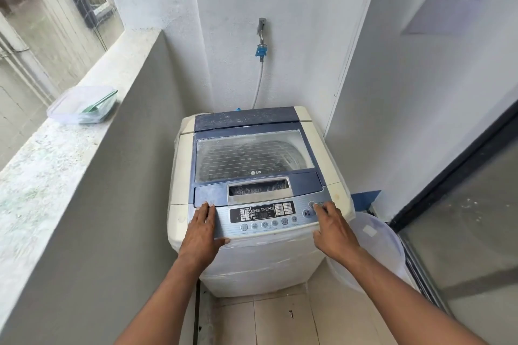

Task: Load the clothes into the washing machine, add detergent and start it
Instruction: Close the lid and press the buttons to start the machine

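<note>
Cream plastic and a blue top mark the washing machine at the centre of the frame, its lid closed. Dark laundry can be made out through the lid window, so loading is judged done. A clear tub with a green scoop sits on the ledge at upper left; whether detergent was added cannot be told. The left hand rests flat on the panel edge, fingers extended. The right hand reaches an extended finger to the power button; starting remains.

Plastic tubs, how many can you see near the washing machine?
2: a clear tub on the ledge at left, and a white tub on the floor right of the washing machine.
</note>
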`<action>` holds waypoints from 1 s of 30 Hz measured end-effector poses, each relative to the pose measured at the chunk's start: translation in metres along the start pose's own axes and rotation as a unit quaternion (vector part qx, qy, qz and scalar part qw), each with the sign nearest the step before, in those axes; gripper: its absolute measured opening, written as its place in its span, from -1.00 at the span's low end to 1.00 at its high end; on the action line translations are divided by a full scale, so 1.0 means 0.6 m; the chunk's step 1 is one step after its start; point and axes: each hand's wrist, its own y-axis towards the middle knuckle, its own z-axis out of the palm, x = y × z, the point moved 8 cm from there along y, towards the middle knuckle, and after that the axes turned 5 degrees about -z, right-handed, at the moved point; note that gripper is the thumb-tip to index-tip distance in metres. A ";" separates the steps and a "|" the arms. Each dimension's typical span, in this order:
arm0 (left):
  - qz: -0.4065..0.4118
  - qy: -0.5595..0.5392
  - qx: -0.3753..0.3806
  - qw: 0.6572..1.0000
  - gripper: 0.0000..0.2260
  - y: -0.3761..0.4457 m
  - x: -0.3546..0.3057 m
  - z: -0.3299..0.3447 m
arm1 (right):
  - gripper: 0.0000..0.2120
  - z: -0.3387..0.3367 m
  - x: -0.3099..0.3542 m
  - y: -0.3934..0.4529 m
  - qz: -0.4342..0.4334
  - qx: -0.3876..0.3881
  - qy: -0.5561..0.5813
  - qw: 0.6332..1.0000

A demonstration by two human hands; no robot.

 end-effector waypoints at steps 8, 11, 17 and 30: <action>0.002 -0.020 -0.031 0.999 -0.07 -0.004 0.006 0.025 | -0.20 0.000 -0.022 -0.010 -0.008 0.010 -0.083 0.996; -0.005 -0.032 -0.030 0.999 -0.06 0.001 0.008 0.029 | -0.10 0.001 -0.021 -0.003 -0.016 0.007 -0.100 0.995; -0.021 -0.047 -0.032 0.998 -0.06 0.004 0.008 0.028 | -0.08 0.006 -0.016 -0.003 -0.031 -0.005 -0.136 0.990; -0.044 -0.050 -0.016 0.998 -0.05 0.000 0.003 0.028 | -0.06 0.000 -0.004 -0.002 -0.025 -0.003 -0.150 0.988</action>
